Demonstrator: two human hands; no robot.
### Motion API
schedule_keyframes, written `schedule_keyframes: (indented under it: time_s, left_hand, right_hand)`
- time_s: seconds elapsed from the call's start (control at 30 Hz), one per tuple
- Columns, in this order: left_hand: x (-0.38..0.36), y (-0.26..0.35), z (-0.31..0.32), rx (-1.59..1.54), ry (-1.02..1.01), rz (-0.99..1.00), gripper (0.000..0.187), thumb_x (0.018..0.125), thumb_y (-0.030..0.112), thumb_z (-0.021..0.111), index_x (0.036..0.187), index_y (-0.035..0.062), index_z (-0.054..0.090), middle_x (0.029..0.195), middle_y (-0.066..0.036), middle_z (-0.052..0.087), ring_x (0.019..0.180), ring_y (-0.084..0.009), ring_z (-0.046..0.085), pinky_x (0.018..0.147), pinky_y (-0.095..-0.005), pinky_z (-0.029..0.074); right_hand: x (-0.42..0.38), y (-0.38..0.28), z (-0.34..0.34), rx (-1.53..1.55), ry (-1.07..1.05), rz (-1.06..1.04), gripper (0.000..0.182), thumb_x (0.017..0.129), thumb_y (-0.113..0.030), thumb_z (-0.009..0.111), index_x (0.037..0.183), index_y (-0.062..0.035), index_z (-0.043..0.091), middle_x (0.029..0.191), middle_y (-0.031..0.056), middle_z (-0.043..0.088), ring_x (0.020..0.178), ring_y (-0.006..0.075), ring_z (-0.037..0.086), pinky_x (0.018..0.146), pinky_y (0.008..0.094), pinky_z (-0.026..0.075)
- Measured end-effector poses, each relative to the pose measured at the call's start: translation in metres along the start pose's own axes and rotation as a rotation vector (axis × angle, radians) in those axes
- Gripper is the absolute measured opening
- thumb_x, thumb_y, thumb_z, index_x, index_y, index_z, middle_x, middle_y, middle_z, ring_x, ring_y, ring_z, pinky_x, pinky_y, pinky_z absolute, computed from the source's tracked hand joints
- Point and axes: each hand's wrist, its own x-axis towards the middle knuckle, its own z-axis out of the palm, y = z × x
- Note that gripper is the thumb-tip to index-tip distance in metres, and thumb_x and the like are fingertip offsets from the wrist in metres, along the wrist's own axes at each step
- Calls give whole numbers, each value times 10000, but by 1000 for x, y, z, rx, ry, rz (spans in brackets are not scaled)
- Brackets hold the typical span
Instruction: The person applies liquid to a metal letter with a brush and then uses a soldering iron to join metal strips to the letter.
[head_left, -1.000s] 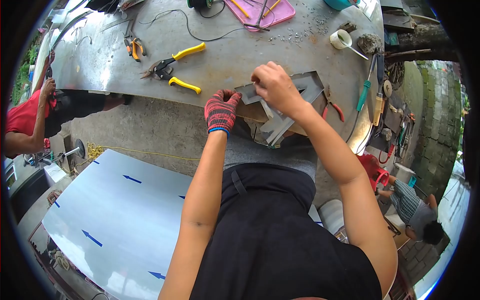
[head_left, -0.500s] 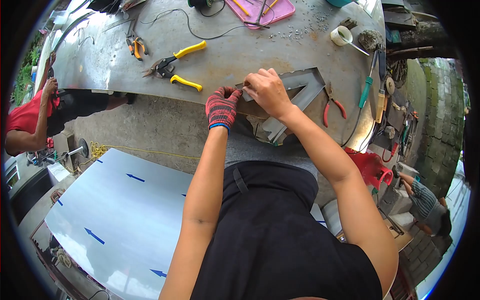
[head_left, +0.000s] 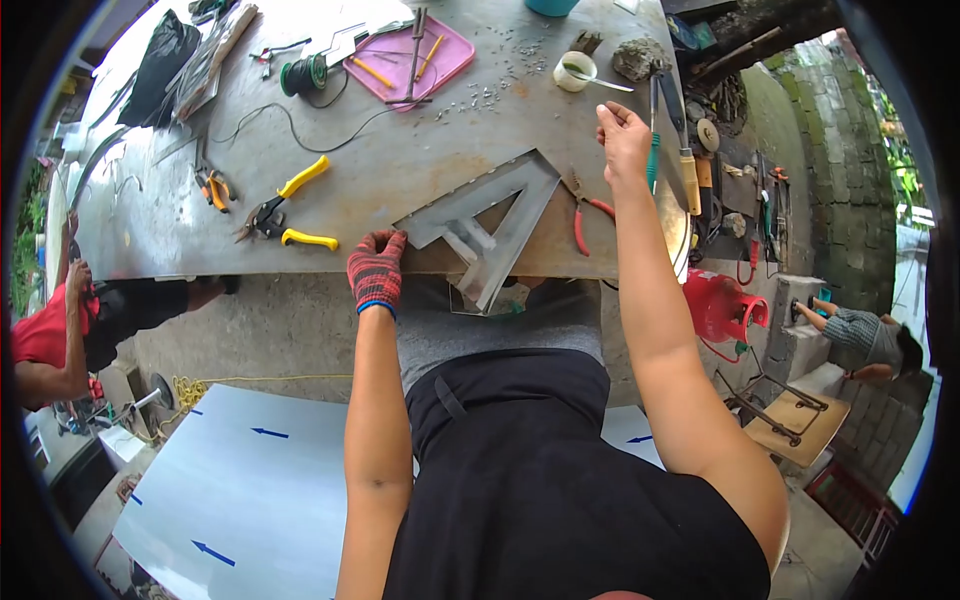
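A metal letter A (head_left: 512, 222) with raised edges lies on the metal table, its lower end over the front edge. My left hand (head_left: 377, 268), in a red and black striped glove, has its fingers closed at the letter's left corner. Bare, my right hand (head_left: 624, 140) is raised near the white cup (head_left: 574, 72) and the green-handled tool (head_left: 653, 160); its fingers are bent together, and anything between them is too small to make out. Red-handled pliers (head_left: 582, 215) lie right of the letter. Yellow-handled snips (head_left: 287, 205) are to the left.
Small metal bits (head_left: 487, 98) are scattered by a pink tray (head_left: 450, 50). Orange-handled pliers (head_left: 213, 188) and a wire spool (head_left: 302, 77) lie at the left. A person in red (head_left: 50, 345) is beyond the left edge. A red gas cylinder (head_left: 722, 305) stands at the right.
My right hand has left the letter and moved right and up toward the cup. My left hand remains at the letter's corner. The view has shifted, showing more of the table's far side.
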Motion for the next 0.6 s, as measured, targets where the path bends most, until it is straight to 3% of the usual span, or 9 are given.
schedule_keyframes:
  time_s: [0.1,0.2,0.37,0.43,0.6]
  left_hand:
    - [-1,0,-1,-7,13,-17,249,912,253,809,999,27,754,882,-30,731,824,-126,600,812,-303,495]
    - [-3,5,-1,5,21,-29,246,914,252,808,998,28,753,881,-30,730,823,-125,599,811,-305,495]
    - [-1,3,0,-7,22,-29,235,916,244,805,991,27,753,875,-30,727,822,-122,598,813,-310,498]
    - [-1,1,0,3,28,-36,249,905,263,813,987,33,764,889,-65,762,832,-137,646,828,-320,518]
    - [-5,5,0,-15,24,-31,251,909,270,808,993,37,766,896,-78,766,837,-149,653,834,-327,520]
  right_hand:
    - [17,-6,11,43,36,63,437,911,-69,786,1278,81,604,912,77,693,661,112,623,551,253,526]
    - [28,-11,21,75,68,-16,465,903,-47,784,1311,68,591,930,88,687,668,124,632,552,262,536]
    - [58,2,22,33,61,-98,314,906,-66,779,1188,37,686,902,82,724,704,122,671,585,278,557]
    - [59,-2,19,-301,78,-190,213,915,-132,773,1079,0,744,908,109,756,727,178,712,650,333,573]
    - [54,-11,4,-512,36,-444,202,921,-181,756,1049,-25,759,932,168,755,788,298,731,741,404,566]
